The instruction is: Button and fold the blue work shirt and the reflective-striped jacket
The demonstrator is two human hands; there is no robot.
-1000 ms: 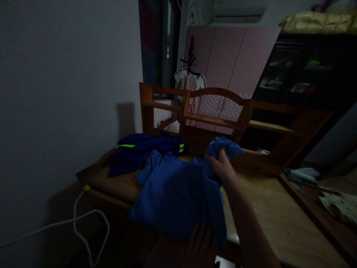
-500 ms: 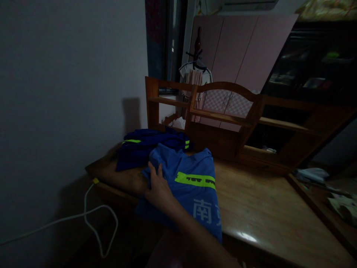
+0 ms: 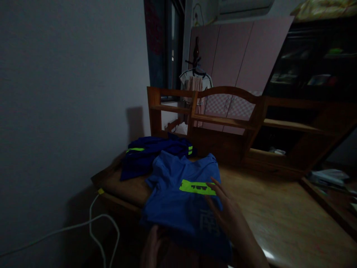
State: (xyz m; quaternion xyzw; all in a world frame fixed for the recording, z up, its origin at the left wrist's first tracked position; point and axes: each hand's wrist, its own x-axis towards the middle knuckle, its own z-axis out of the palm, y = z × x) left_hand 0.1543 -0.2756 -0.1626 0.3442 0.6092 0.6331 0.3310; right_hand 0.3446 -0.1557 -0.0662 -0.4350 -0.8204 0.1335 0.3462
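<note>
A bright blue shirt [image 3: 178, 197] with a yellow-green reflective stripe lies partly folded on the wooden desk [image 3: 279, 219], its lower end hanging over the front edge. My right hand [image 3: 223, 212] rests flat on the shirt's right side just below the stripe, fingers spread. My left hand [image 3: 152, 249] is low at the desk's front edge under the shirt's hanging end; it is dark and its fingers are hard to make out. A darker blue garment [image 3: 150, 152] with yellow stripes is bunched behind the shirt.
A wooden shelf unit [image 3: 220, 119] stands along the desk's back. A white cable [image 3: 95, 223] hangs off the desk's left corner by the wall. Clothes hang on a stand [image 3: 195, 78] behind, with pink wardrobe doors and a dark cabinet beyond.
The shirt's top was folded down, showing the stripe. A hand that lay on the shirt's left side has gone; my right hand now lies on its right side, my left at the front edge.
</note>
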